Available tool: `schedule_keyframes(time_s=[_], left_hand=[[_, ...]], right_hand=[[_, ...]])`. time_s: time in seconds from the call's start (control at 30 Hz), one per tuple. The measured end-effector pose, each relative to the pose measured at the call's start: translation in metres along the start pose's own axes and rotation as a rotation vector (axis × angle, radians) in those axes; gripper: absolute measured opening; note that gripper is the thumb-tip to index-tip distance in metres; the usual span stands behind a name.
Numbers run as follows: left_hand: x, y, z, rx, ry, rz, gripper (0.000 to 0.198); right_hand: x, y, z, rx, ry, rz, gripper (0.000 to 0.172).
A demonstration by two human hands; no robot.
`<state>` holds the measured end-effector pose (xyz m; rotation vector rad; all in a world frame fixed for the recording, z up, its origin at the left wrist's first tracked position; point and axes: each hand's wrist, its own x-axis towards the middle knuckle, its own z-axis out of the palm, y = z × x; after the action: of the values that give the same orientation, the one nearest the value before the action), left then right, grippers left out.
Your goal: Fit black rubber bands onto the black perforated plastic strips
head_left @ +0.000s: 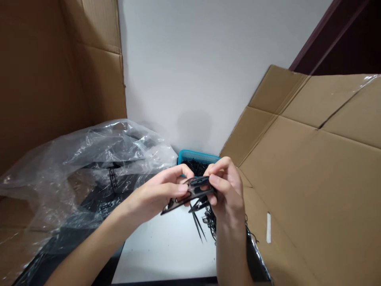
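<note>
A flat black plastic piece (pixel 190 191) with long slots is held between both hands, and its far end is partly hidden by my fingers. My left hand (pixel 157 191) pinches its left part between thumb and fingers. My right hand (pixel 226 186) grips its right part from above. Thin black plastic spikes (pixel 198 225) hang below the piece, beside a tangle of black strands (pixel 211 222). Behind my hands, a blue plastic basket (pixel 193 156) holds a heap of small black parts (pixel 193 167), partly hidden by my fingers.
A crumpled clear plastic bag (pixel 80 159) with dark items inside lies to the left. Brown cardboard sheets stand at the left (pixel 44 79) and lie at the right (pixel 300 190). A white surface (pixel 163 250) lies below my hands, with a white wall (pixel 193 67) behind.
</note>
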<state>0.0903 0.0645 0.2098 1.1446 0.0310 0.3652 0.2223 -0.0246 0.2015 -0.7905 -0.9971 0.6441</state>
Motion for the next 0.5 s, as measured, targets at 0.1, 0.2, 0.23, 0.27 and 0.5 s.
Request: schedule_keyframes(time_s=[0.1, 0.2, 0.23, 0.27, 0.5], left_hand=[[0.001, 0.003, -0.011, 0.224, 0.096, 0.033, 0.022], [-0.001, 0.004, -0.027, 0.534, 0.189, 0.066, 0.016], [-0.003, 0.004, -0.032, 0.619, 0.203, 0.066, 0.015], [-0.004, 0.005, -0.036, 0.689, 0.215, 0.065, 0.016], [-0.023, 0.011, -0.056, 0.913, 0.308, 0.026, 0.021]], right_hand=[[0.005, -0.004, -0.018, -0.09, -0.027, 0.108, 0.014], [0.006, -0.007, -0.039, -0.202, -0.13, 0.273, 0.017], [0.005, -0.005, -0.045, -0.233, -0.164, 0.333, 0.019], [0.004, -0.003, -0.052, -0.256, -0.198, 0.393, 0.019], [-0.014, 0.028, -0.084, -0.226, -0.394, 0.64, 0.016]])
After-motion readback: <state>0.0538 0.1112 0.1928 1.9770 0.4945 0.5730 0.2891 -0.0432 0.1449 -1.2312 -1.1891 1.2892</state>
